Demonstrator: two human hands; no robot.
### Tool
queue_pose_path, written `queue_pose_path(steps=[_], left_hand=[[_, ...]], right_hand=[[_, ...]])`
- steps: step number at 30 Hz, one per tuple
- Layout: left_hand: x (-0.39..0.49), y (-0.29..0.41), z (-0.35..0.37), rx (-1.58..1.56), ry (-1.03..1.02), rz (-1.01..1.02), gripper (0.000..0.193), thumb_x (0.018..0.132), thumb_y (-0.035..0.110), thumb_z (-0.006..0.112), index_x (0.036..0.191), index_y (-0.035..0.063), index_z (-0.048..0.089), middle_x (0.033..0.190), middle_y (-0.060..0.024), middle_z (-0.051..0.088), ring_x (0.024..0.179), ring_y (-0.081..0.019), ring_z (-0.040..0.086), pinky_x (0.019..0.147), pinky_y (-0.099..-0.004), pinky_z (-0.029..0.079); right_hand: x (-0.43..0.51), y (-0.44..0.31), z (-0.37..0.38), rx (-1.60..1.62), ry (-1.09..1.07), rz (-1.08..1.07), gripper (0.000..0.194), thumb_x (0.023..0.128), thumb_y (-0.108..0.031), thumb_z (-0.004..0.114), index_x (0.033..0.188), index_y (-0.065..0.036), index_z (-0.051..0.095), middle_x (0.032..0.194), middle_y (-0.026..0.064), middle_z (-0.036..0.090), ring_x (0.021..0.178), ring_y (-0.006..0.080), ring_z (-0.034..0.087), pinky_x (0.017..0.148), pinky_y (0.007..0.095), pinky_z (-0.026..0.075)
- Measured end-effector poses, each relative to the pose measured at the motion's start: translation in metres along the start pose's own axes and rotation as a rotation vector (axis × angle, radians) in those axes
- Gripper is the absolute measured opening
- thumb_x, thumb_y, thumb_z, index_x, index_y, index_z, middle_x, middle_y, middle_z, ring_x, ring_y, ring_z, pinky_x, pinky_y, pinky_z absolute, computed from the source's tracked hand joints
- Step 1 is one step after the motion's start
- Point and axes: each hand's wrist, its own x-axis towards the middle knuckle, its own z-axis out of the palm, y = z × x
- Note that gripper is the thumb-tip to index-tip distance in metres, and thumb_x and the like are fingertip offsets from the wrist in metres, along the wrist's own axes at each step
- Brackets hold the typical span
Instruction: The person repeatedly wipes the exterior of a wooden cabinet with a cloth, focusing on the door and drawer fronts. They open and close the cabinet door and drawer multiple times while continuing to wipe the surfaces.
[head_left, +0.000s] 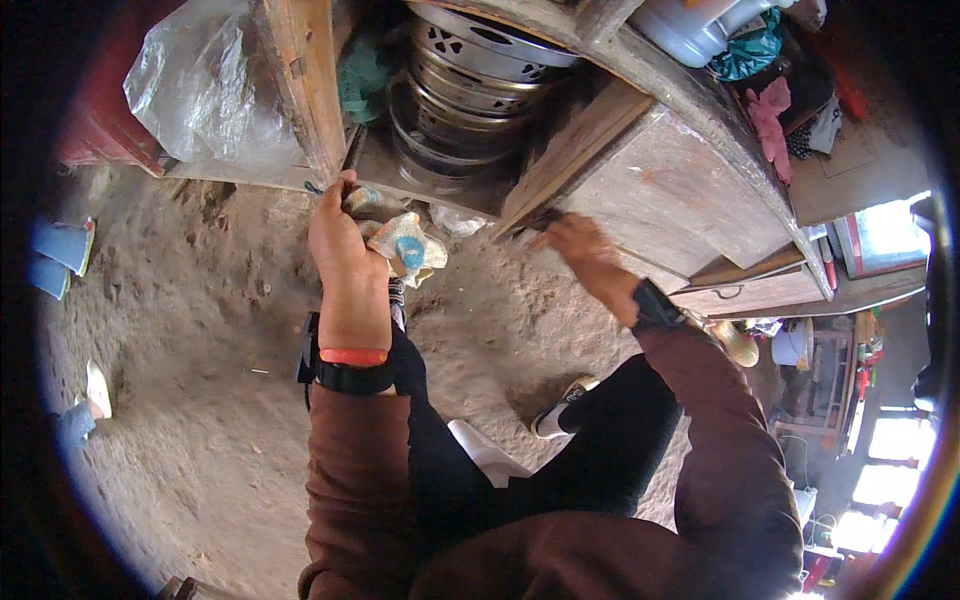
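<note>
My left hand (346, 244) holds a crumpled white cloth with blue patches (409, 244). Its fingertips are at the lower end of an upright wooden board (304, 82) on a low wooden cabinet. My right hand (581, 244), blurred by motion, is at the lower corner of a wooden door panel (637, 187). A small dark thing is by its fingers, and whether it is gripped is unclear. Between the hands, inside the cabinet, several perforated stainless steel pieces (480, 82) stand stacked. A green mesh item (364, 82) is beside them.
A clear plastic bag (210, 97) is at the upper left, by a red surface (101, 112). On the cabinet top are a plastic jug (682, 30) and a pink glove (771, 124). Another person's shoe (97, 390) shows at left on the earthen floor (202, 360).
</note>
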Motion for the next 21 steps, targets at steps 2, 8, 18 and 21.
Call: queue_pose_path(steps=[2, 8, 18, 21], left_hand=[[-0.007, -0.003, 0.006, 0.016, -0.019, -0.074, 0.014, 0.091, 0.019, 0.057, 0.092, 0.0065, 0.062, 0.085, -0.0041, 0.058, 0.08, -0.0198, 0.059, 0.071, -0.0362, 0.051], [-0.027, -0.031, 0.031, 0.156, -0.005, -0.061, 0.013, 0.081, 0.027, 0.063, 0.08, 0.0147, 0.06, 0.079, 0.0001, 0.053, 0.069, -0.015, 0.047, 0.061, -0.0317, 0.043], [-0.018, -0.024, 0.029, 0.306, 0.022, -0.157, 0.021, 0.094, 0.031, 0.056, 0.1, 0.0123, 0.063, 0.089, -0.0008, 0.057, 0.078, -0.0173, 0.056, 0.056, -0.0373, 0.05], [-0.022, -0.031, 0.034, 0.312, -0.035, -0.141, 0.022, 0.094, 0.032, 0.055, 0.1, 0.0126, 0.064, 0.097, -0.0003, 0.057, 0.088, -0.0167, 0.055, 0.063, -0.036, 0.049]], right_hand=[[-0.027, 0.022, -0.007, 0.8, 0.441, 0.172, 0.03, 0.086, -0.006, 0.05, 0.115, -0.004, 0.057, 0.125, 0.015, 0.055, 0.121, 0.0312, 0.048, 0.104, 0.0391, 0.039], [-0.027, 0.03, -0.017, 0.385, 0.636, 0.344, 0.022, 0.088, -0.002, 0.054, 0.106, -0.002, 0.066, 0.119, 0.0128, 0.059, 0.113, 0.0295, 0.052, 0.099, 0.0397, 0.044], [-0.003, -0.01, 0.042, 1.583, 0.784, 0.377, 0.028, 0.097, -0.021, 0.047, 0.104, 0.001, 0.063, 0.122, 0.0122, 0.052, 0.109, 0.0269, 0.052, 0.094, 0.042, 0.044], [0.003, -0.01, 0.058, 1.396, 0.661, 0.427, 0.026, 0.098, -0.021, 0.05, 0.098, 0.002, 0.062, 0.119, 0.0128, 0.054, 0.106, 0.0287, 0.053, 0.092, 0.0427, 0.045]])
